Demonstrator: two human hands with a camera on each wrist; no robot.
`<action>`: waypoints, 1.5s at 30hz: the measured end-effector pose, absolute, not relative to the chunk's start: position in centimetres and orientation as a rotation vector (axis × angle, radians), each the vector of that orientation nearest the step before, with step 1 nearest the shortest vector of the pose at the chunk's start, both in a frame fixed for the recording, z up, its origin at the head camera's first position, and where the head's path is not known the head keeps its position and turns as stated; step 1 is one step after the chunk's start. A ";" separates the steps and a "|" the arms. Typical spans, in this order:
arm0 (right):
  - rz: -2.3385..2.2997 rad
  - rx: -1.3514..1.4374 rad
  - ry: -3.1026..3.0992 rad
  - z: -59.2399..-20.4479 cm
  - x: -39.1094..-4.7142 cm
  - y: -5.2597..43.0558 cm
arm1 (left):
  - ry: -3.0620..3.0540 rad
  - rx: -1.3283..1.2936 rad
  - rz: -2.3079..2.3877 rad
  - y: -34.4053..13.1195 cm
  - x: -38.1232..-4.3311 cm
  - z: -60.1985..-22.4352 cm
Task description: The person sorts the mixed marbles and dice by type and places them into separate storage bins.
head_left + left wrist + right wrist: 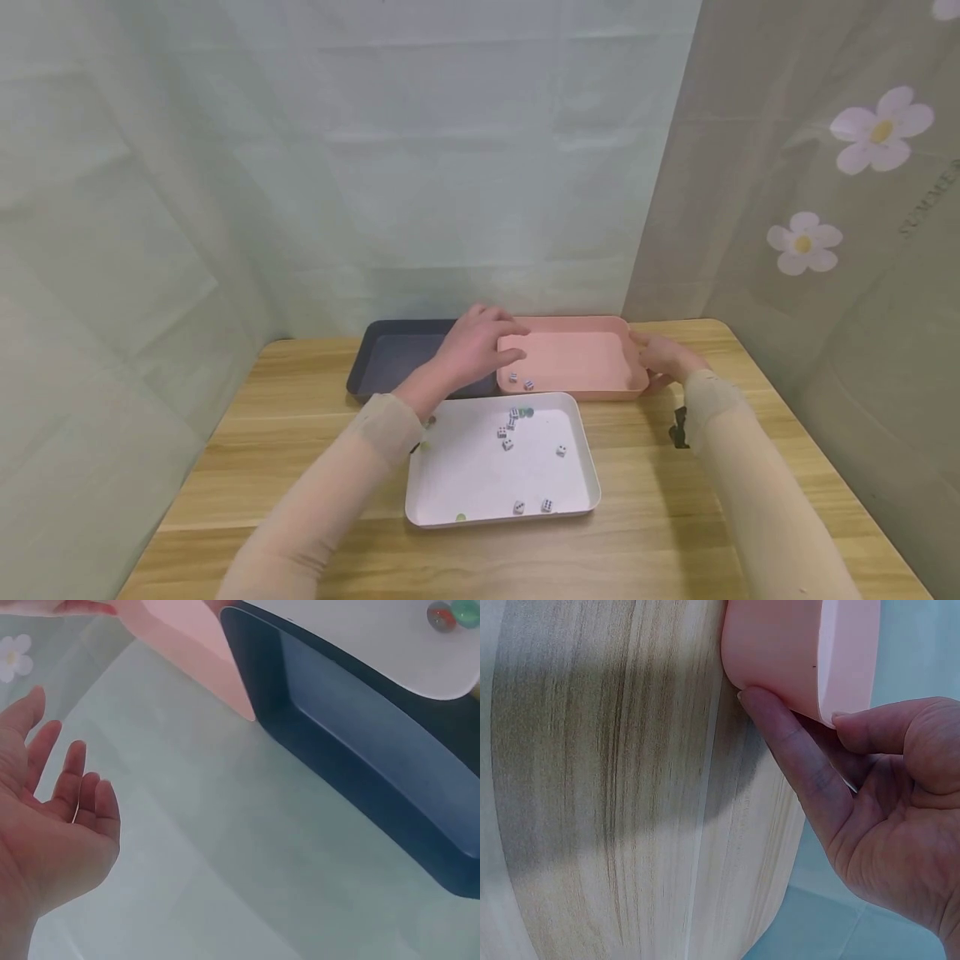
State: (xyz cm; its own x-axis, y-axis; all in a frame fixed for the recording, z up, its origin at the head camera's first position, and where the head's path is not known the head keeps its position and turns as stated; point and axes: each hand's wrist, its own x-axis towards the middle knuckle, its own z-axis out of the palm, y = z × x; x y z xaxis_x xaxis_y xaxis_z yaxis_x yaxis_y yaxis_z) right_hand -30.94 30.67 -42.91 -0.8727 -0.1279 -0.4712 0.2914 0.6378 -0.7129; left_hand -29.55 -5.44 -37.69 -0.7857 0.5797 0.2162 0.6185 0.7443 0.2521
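Observation:
My right hand point(667, 357) holds the right end of a pink tray point(573, 354); in the right wrist view its thumb touches the rim and a finger reaches under the corner. Two small dice point(528, 385) lie near that tray's front left corner. Above the seam between the pink tray and a navy tray point(397, 354) hovers my left hand point(477, 343), fingers spread and loosely bent, holding nothing. In front stands a white tray point(480, 483) with several dice point(507, 445) and a few glass marbles point(528, 412) scattered in it.
All three trays stand on a wood-grain table point(285, 442). Pale curtains point(450, 167) hang behind and at both sides, with white flowers point(804, 243) printed on the right. A small black object point(679, 428) shows beside my right sleeve.

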 end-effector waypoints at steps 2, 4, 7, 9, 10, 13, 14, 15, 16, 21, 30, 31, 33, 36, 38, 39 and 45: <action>-1.151 0.131 2.378 -42.8 -31.0 30.7 | -2.814 -0.978 -0.479 -5.7 -29.2 -37.3; -1.159 0.132 2.376 -42.8 -31.0 30.6 | -2.805 -0.987 -0.485 -5.9 -28.9 -37.1; -1.175 0.140 2.362 -42.9 -31.1 30.7 | -2.786 -1.013 -0.493 -6.2 -28.6 -36.9; -1.180 0.140 2.354 -42.9 -31.1 30.8 | -2.770 -1.034 -0.495 -6.5 -28.5 -36.9; -1.180 0.146 2.353 -43.0 -31.1 30.8 | -2.762 -1.046 -0.494 -6.6 -28.4 -36.9; -1.179 0.148 2.355 -43.0 -31.2 30.8 | -2.738 -1.080 -0.488 -7.1 -28.1 -37.0; -1.176 0.148 2.356 -43.1 -31.2 30.8 | -2.728 -1.091 -0.485 -7.3 -28.1 -37.0; -1.173 0.144 2.357 -43.1 -31.2 30.8 | -2.721 -1.102 -0.483 -7.5 -28.0 -37.0; -1.175 0.148 2.356 -43.1 -31.2 30.8 | -2.713 -1.115 -0.487 -7.6 -27.9 -36.9; -1.175 0.143 2.358 -43.1 -31.2 30.8 | -2.701 -1.158 -0.491 -8.6 -27.5 -36.9; -1.180 0.130 2.350 -43.1 -31.2 30.7 | -2.735 -1.285 -0.531 -11.0 -26.5 -36.8; -1.181 0.131 2.351 -43.1 -31.3 30.7 | -2.737 -1.301 -0.538 -11.3 -26.4 -36.8; -1.181 0.133 2.351 -43.1 -31.3 30.8 | -2.734 -1.329 -0.564 -11.7 -26.1 -36.9; -1.183 0.136 2.351 -43.0 -31.2 30.9 | -2.733 -1.360 -0.600 -12.3 -25.8 -36.9; -1.184 0.142 2.351 -42.9 -31.1 30.9 | -2.735 -1.379 -0.627 -12.6 -25.5 -36.9; -1.185 0.141 2.350 -42.8 -31.0 30.9 | -2.736 -1.389 -0.633 -12.8 -25.4 -36.9; -1.181 0.134 2.348 -42.7 -30.9 30.9 | -2.743 -1.466 -0.627 -13.5 -24.4 -36.6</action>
